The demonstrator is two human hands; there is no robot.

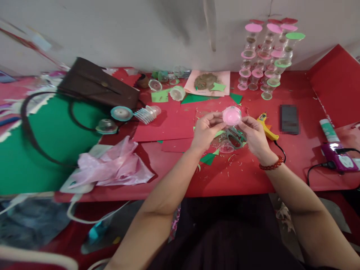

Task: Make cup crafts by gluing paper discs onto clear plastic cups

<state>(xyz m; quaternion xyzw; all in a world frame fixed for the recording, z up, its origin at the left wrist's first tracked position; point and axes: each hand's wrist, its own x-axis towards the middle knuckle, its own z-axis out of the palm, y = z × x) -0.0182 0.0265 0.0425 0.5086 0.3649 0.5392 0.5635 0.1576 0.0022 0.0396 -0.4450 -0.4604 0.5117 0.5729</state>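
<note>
Both my hands hold a small clear plastic cup with a pink round bottom or disc (232, 116) over the red table. The fingertips of my left hand (206, 128) pinch it from the left. From the other side, my right hand (255, 134), with a red bead bracelet at the wrist, grips its edge. Below the hands lie green-handled scissors (235, 137), a clear plastic cup (226, 146) and green paper scraps (208, 159). A yellow glue gun (267, 128) rests just beyond my right hand, its cord running toward me.
Stacked cups with pink and green discs (257, 54) stand at the back right. Nested clear cups (147, 114), a brown handbag (99, 84) and a pink plastic bag (115, 163) occupy the left. A dark rectangular object (289, 119) and a purple power socket (339, 156) lie right.
</note>
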